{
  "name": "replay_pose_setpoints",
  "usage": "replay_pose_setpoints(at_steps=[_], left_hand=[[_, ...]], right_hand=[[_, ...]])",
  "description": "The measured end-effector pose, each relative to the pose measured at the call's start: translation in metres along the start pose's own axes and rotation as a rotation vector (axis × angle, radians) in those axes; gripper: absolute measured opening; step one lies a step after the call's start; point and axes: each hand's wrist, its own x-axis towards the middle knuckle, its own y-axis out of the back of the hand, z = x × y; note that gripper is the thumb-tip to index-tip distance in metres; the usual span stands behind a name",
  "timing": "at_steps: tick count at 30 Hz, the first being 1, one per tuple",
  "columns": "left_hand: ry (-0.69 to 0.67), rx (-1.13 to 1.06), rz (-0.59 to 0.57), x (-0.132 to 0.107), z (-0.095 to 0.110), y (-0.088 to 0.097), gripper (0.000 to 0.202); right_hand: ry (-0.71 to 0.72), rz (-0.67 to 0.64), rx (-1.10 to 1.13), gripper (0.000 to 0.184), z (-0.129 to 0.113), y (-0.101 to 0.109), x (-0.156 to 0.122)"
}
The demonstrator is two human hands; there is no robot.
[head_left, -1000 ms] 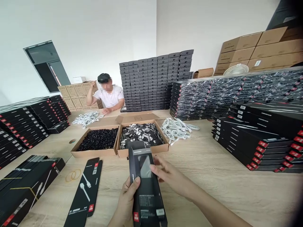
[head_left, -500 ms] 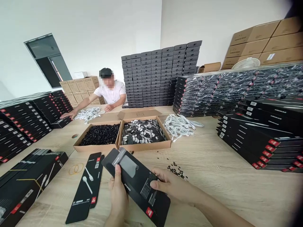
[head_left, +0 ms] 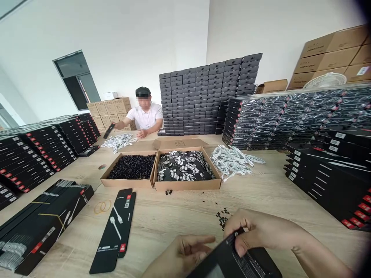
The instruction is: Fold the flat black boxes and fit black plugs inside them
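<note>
Black box (head_left: 216,258), turned since earlier, right hand (head_left: 256,229) gripping it

Left hand (head_left: 180,254), right hand (head_left: 257,230), right forearm (head_left: 314,247) — bare

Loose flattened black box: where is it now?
In the head view, lower left: the flattened black box lies on the table, just right of the rubber bands and left of the left hand.

- One head-worn view looks forward and down across the table (head_left: 174,216).
- The left hand (head_left: 181,251) and right hand (head_left: 255,231) are close, at the bottom.
- The co-worker (head_left: 147,117) and wall (head_left: 124,31) lie farther off.
</note>
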Motion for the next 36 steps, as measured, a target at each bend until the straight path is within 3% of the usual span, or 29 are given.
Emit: replay_pose_setpoints(at_steps=[2,4,6,8,10,12,14,17,20,24,30,36], left_hand=[[0.128,0.016,-0.249,0.006,0.008,0.000,0.062],[0.131,0.070,-0.383,0.011,0.011,0.000,0.069],[0.039,0.095,-0.305,0.013,0.009,0.000,0.064],[-0.001,0.047,-0.117,0.014,0.006,0.001,0.062],[-0.030,-0.016,0.069,0.013,0.004,0.002,0.068],[-0.071,-0.035,0.173,0.012,0.004,0.004,0.077],[-0.120,-0.028,0.197,0.011,0.005,0.005,0.082],[-0.141,-0.007,0.193,0.009,0.004,0.006,0.078],[-0.130,-0.003,0.215,0.007,0.003,0.006,0.078],[-0.169,-0.018,0.246,0.010,0.002,0.002,0.083],[-0.299,0.001,0.344,0.018,0.000,0.002,0.066],[-0.254,0.093,0.344,0.020,-0.005,0.012,0.044]], right_hand=[[-0.003,0.031,-0.071,0.013,0.000,-0.015,0.009],[0.074,0.209,-0.169,0.018,0.001,-0.031,0.023],[0.191,0.525,-0.256,0.031,0.005,-0.043,0.037],[0.246,0.794,-0.241,0.045,0.009,-0.050,0.047],[0.192,0.879,-0.083,0.053,0.013,-0.053,0.051],[0.101,0.789,0.165,0.059,0.014,-0.054,0.051],[0.070,0.628,0.390,0.059,0.012,-0.057,0.051],[0.180,0.534,0.527,0.051,0.008,-0.063,0.052],[0.266,0.631,0.500,0.054,0.010,-0.071,0.057],[0.245,0.725,0.369,0.055,0.018,-0.078,0.061],[0.222,0.638,0.268,0.035,0.015,-0.074,0.057],[0.128,0.562,0.091,0.029,0.013,-0.062,0.050]])
